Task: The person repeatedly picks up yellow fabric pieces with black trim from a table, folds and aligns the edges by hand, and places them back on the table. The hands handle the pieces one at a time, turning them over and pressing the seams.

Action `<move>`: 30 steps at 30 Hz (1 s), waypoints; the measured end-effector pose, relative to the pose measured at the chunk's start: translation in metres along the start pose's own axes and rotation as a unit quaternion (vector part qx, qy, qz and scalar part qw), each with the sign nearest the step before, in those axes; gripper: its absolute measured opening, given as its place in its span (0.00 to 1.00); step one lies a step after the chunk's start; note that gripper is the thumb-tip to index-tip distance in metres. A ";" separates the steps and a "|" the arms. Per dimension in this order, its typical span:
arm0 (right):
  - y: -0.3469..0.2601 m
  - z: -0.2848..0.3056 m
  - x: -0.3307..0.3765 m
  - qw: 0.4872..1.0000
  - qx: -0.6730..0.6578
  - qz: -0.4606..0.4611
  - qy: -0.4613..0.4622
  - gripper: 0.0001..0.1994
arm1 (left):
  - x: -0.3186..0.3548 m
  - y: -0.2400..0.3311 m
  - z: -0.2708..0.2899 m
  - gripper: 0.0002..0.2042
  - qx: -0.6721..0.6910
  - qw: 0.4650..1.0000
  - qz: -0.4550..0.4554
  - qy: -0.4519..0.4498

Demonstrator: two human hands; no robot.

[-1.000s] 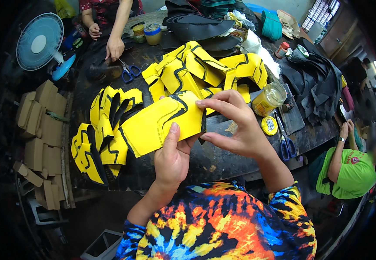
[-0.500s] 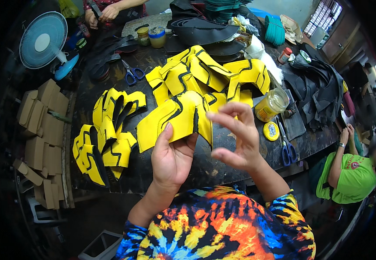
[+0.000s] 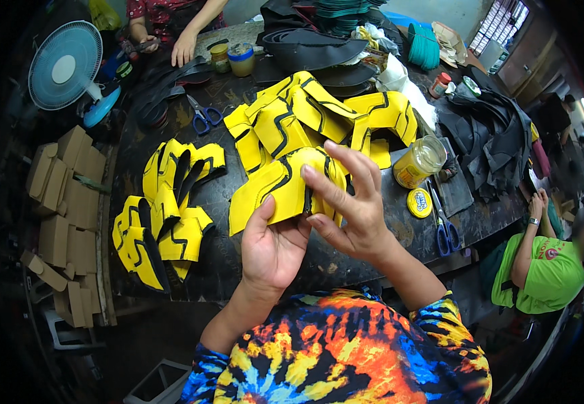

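My left hand (image 3: 272, 252) grips the near edge of a yellow shoe upper (image 3: 265, 195) with black wavy trim, thumb on top and fingers beneath. Over the right side of this piece, my right hand (image 3: 356, 202) has its fingers spread and stretched out, with the fingertips at its surface and the thumb by its dark lower edge. Part of the piece is hidden behind the right hand. Beyond it lies a pile of similar yellow uppers (image 3: 282, 128). More folded yellow uppers (image 3: 164, 182) rest to the left.
At right are an open glass jar (image 3: 410, 172), its yellow lid (image 3: 419, 203) and blue-handled scissors (image 3: 447, 236). Other scissors (image 3: 203, 120) lie farther back. Black material (image 3: 487, 141) is heaped at right. A fan (image 3: 66, 65) and cardboard boxes (image 3: 70, 229) stand left. Co-workers are at back left and right.
My right hand has come down and left onto the yellow upper. My left hand has shifted the upper slightly right. The back-left co-worker's hands have moved apart.
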State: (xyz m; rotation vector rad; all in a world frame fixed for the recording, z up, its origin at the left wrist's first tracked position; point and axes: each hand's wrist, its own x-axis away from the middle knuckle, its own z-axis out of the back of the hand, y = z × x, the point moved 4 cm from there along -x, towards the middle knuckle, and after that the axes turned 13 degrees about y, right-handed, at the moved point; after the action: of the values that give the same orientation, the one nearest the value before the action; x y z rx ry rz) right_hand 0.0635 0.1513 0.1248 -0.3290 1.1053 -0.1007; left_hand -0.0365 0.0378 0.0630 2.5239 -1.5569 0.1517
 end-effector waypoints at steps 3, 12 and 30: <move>-0.013 0.004 0.005 0.997 -0.006 0.075 0.005 0.27 | -0.004 0.005 0.009 0.23 -0.050 0.995 -0.019 0.088; 0.000 0.001 -0.002 1.000 0.000 -0.012 -0.002 0.28 | 0.000 0.003 0.003 0.24 0.033 0.999 0.022 0.005; 0.034 -0.035 0.048 0.818 -0.375 -0.387 -0.200 0.51 | -0.011 0.072 0.015 0.22 -0.235 0.970 -0.029 0.056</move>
State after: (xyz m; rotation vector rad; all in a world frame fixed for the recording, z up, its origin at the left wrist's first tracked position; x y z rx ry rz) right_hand 0.0513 0.1644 0.0583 -1.4475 0.4830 -0.3005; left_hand -0.1056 0.0133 0.0529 2.1449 -1.2904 -0.0749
